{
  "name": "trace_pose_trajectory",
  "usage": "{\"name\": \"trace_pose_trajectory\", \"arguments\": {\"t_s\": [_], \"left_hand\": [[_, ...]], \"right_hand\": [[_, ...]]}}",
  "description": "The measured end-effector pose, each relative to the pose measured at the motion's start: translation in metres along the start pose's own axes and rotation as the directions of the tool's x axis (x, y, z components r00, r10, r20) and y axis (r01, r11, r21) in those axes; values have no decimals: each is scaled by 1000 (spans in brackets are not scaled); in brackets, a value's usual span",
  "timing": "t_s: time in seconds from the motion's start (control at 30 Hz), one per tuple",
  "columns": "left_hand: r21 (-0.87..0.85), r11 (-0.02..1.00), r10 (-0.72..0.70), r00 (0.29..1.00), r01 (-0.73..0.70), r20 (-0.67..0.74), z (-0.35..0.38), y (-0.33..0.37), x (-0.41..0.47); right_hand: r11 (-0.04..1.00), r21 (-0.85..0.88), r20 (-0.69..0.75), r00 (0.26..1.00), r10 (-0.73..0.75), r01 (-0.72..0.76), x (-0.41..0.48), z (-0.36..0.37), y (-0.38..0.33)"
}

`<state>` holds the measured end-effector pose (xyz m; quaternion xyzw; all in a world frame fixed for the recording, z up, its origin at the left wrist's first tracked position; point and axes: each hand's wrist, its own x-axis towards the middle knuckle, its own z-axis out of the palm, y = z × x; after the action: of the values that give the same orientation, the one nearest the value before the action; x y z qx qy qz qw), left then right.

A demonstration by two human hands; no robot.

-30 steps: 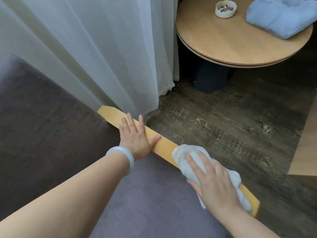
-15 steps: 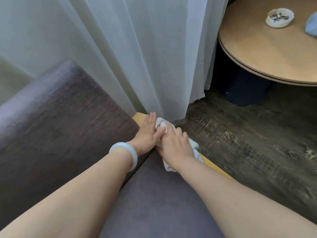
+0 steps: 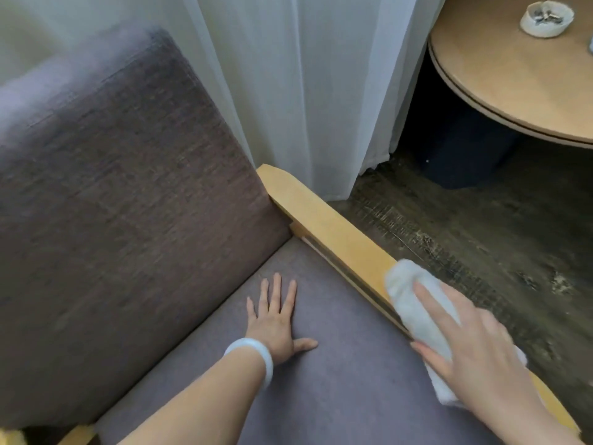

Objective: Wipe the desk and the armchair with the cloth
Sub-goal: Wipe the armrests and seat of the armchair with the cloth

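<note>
While the right hand (image 3: 475, 348) pressed the white cloth (image 3: 414, 313) flat on the armchair's wooden armrest (image 3: 337, 232), the wiping looked partly done. Much of the armchair seemed left to wipe, and no desk showed. The left hand (image 3: 276, 322) lay open on the seat cushion (image 3: 337, 396), holding nothing.

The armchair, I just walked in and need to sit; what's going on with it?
A person is wiping it. Their right hand presses a white cloth flat on the wooden armrest, while the left hand rests open on the purple seat cushion. The round table beside it holds a small white dish.
</note>
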<state>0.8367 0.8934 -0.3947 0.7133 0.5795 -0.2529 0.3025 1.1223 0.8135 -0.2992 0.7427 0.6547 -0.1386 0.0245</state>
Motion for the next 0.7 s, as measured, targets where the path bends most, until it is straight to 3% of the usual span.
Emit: {"name": "trace_pose_trajectory", "arguments": {"t_s": [0.13,0.2,0.33,0.5,0.7], "left_hand": [[91,995,-30,1000,29,6,-1,0,2],[122,991,-48,999,46,10,0,5,2],[123,992,-44,999,41,22,0,6,3],[115,993,-39,997,31,66,-3,4,4],[111,993,-33,998,27,53,-1,3,4]], "right_hand": [[996,-76,85,995,55,-49,-45,1,43],[997,-60,27,999,39,-37,-16,0,17],[981,-88,-38,983,-177,173,99,-12,-84],[972,35,-35,972,-232,233,220,-12,-189],[953,90,38,955,-294,290,240,-10,-191]]}}
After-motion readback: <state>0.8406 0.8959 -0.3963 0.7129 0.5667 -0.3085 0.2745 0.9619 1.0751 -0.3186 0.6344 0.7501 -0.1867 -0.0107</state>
